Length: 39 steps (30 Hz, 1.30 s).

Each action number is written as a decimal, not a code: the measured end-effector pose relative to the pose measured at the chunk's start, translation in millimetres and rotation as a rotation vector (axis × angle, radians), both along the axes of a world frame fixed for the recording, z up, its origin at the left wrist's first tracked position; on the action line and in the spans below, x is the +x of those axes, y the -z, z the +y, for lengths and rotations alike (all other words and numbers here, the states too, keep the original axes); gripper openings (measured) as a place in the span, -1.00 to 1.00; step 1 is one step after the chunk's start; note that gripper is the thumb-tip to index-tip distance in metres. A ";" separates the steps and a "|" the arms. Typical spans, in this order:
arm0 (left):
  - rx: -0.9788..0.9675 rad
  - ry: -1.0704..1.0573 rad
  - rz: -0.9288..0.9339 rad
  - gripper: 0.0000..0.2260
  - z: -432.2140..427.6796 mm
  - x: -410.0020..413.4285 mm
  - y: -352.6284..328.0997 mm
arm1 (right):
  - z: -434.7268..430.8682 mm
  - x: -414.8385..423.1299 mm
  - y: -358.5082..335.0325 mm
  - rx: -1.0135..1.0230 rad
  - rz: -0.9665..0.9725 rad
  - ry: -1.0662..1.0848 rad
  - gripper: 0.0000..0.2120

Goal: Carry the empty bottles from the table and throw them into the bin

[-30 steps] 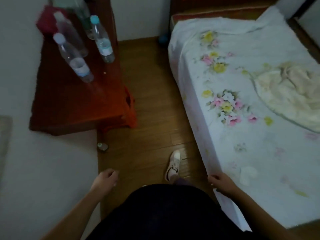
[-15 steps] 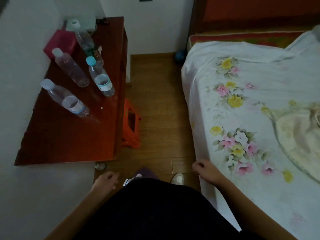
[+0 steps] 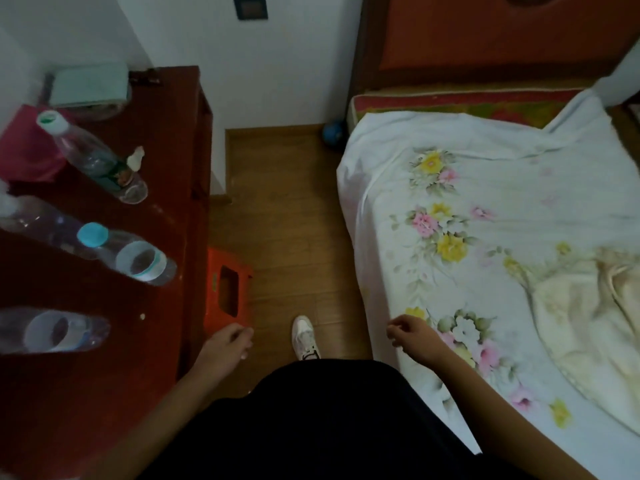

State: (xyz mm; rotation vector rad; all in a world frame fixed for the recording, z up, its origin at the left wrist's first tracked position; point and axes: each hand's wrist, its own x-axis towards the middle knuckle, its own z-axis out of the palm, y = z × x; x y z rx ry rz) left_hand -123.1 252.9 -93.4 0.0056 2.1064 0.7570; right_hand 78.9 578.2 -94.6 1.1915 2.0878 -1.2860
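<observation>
Four bottles on the table (image 3: 104, 393), all upright, caps up — long axes vertical, splayed toward the left edge only by the wide lens. Nearest: a clear one (image 3: 55, 332) at the left edge, cap cut off by the frame. Further back, a blue-capped one (image 3: 138, 259), touching or just in front of a clear one (image 3: 31, 221) whose top blurs at the frame edge; cannot tell which. Farthest, a green-capped one (image 3: 93, 157) beside a pink box (image 3: 24, 147). No liquid visible in any, though dim light leaves it uncertain.

Left hand (image 3: 227, 344) low beside the table's front corner, fingers loosely curled, holding nothing. Right hand (image 3: 414, 336) over the bed (image 3: 485, 220) edge, likewise half-curled and bare. No contact with any bottle yet.

Key relation: every bottle to the left and ahead of the left hand, above its level; right hand well apart across the aisle, body between. Left hand clearly nearer — nearest clear bottle probably first, taken by a sideways wrap around the body, thumb and fingers square to the vertical axis. Blue-capped one next in reach, just past it.

Light, empty, tall: likely to topple if nudged at the neck, so a grip at mid-body seems safer. No bin in view; orange stool (image 3: 227, 289) on the floor (image 3: 294, 209) beside the table.
</observation>
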 end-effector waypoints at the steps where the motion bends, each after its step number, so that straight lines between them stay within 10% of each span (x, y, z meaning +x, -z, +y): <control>1: 0.006 0.011 0.004 -0.80 11.6 -13.5 -1.9 | 9.5 -1.3 -0.7 0.006 -0.026 0.012 -0.81; 11: 0.073 -0.059 0.085 -0.81 72.1 -117.5 -40.5 | 94.4 -105.7 -3.9 0.006 -0.083 -0.086 -0.80; 22: -0.099 -0.690 0.165 -0.87 30.1 -72.1 -54.6 | 58.2 -349.7 -33.9 -0.085 0.004 -0.809 -0.89; 32: -0.146 -1.290 0.312 -0.82 10.9 11.9 -80.3 | -86.2 -433.2 -72.7 -0.140 0.196 -1.394 -0.71; 39: -0.135 -1.496 0.500 -0.57 -26.5 18.2 -98.9 | -161.6 -426.7 -89.3 -0.147 0.358 -1.479 -0.23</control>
